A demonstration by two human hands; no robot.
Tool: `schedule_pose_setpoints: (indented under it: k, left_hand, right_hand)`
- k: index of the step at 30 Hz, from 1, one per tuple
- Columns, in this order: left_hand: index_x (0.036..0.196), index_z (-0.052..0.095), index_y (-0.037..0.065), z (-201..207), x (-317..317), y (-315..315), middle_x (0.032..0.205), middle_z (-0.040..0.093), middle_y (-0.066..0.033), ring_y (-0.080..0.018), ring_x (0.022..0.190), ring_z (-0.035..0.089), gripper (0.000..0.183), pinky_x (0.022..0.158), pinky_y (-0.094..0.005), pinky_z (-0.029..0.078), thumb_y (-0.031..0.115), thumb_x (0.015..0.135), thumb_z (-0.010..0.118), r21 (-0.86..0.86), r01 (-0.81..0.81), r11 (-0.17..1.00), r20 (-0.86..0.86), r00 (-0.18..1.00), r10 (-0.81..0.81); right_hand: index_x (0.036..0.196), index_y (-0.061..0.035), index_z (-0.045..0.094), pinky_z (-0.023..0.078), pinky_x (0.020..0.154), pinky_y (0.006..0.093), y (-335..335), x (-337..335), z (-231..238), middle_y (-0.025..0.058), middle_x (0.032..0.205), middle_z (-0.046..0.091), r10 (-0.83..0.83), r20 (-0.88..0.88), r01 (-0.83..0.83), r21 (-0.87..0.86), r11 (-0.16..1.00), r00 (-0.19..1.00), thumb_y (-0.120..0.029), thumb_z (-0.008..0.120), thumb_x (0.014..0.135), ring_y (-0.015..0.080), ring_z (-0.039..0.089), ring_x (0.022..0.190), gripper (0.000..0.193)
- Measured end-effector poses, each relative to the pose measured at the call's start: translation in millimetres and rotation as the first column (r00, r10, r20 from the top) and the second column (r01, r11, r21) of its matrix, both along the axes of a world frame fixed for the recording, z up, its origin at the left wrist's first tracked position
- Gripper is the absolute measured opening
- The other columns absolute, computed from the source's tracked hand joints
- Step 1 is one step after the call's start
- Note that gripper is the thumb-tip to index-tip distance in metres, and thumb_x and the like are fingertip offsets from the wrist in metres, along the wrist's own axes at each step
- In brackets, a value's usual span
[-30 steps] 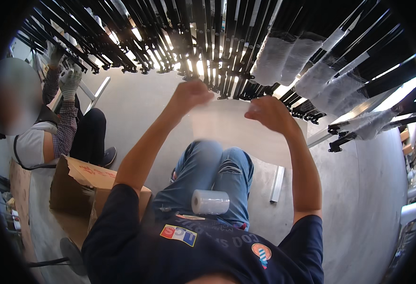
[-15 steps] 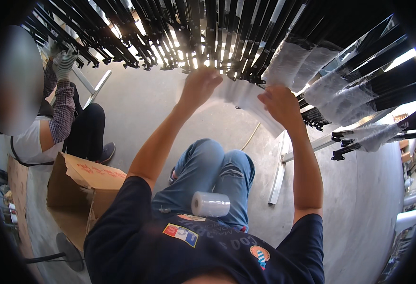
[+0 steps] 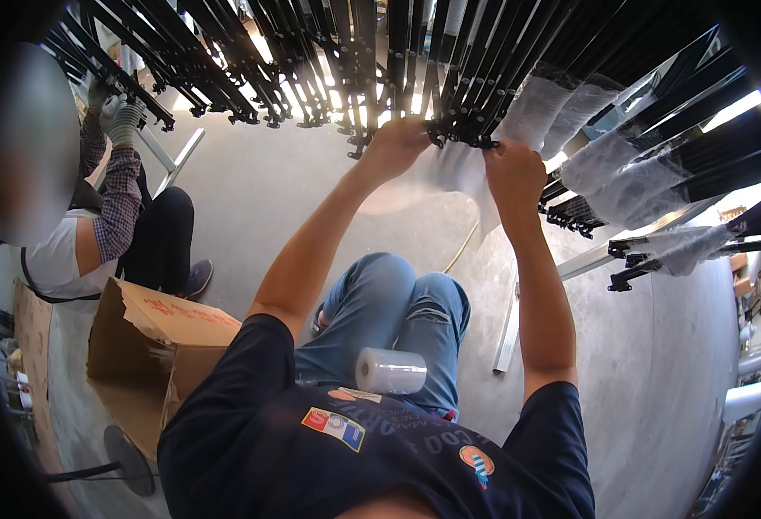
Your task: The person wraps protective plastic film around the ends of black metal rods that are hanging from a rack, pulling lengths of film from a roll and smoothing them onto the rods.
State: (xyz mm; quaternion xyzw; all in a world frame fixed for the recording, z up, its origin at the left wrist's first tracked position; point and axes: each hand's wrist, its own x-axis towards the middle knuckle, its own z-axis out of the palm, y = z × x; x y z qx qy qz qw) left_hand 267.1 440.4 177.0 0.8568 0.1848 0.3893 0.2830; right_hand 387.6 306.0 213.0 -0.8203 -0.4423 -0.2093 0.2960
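Both my arms reach forward to the lower ends of a bunch of black metal bars [image 3: 475, 95]. A sheet of clear plastic film [image 3: 462, 170], smeared by motion, hangs between my hands just below those ends. My left hand [image 3: 400, 147] is closed at the left side of the bunch, its fingertips partly hidden behind the bars; the film runs from it. My right hand [image 3: 517, 169] pinches the film's other side, thumb and fingers together against the bar ends. On my lap lies a roll of clear plastic film [image 3: 393, 372].
More black bars [image 3: 216, 69] hang in a row to the left. To the right, bar bundles have film-wrapped ends [image 3: 627, 173]. A cardboard box [image 3: 177, 320] stands at my left, near a seated co-worker with gloved hands [image 3: 122, 117]. A metal frame leg [image 3: 507, 333] stands right of my knees.
My left hand has moved right and my right hand slightly up, both now at the bar ends. The film sheet has shifted up and hangs under the bunch. The roll slid slightly right.
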Motion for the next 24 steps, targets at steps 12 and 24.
schedule_pose_setpoints:
  k: [12,24]
  left_hand:
    - [0.081,0.059,0.000,-8,15,-29,0.079,0.058,-0.0140,-0.0290,0.070,0.056,0.009,0.060,-0.0344,0.042,0.003,0.074,0.055,-0.103,-0.291,0.951,0.455,0.837,0.305]
    - [0.079,0.058,-0.003,-3,8,-58,0.078,0.060,-0.0113,-0.0177,0.063,0.057,0.018,0.056,-0.0249,0.043,-0.012,0.073,0.043,-0.414,0.337,0.845,0.673,0.739,0.035]
  right_hand:
    - [0.079,-0.0105,0.063,0.044,0.061,0.0373,-7,-2,58,0.0109,0.069,0.060,0.208,0.141,-0.195,-0.100,0.976,0.968,-0.018,0.057,0.076,0.0305,0.058,0.068,0.010]
    - [0.093,0.0001,0.058,0.045,0.069,0.0299,-26,-4,61,0.0148,0.084,0.062,0.419,-0.026,-0.415,0.102,0.904,0.908,0.004,0.048,0.076,0.0233,0.061,0.076,0.020]
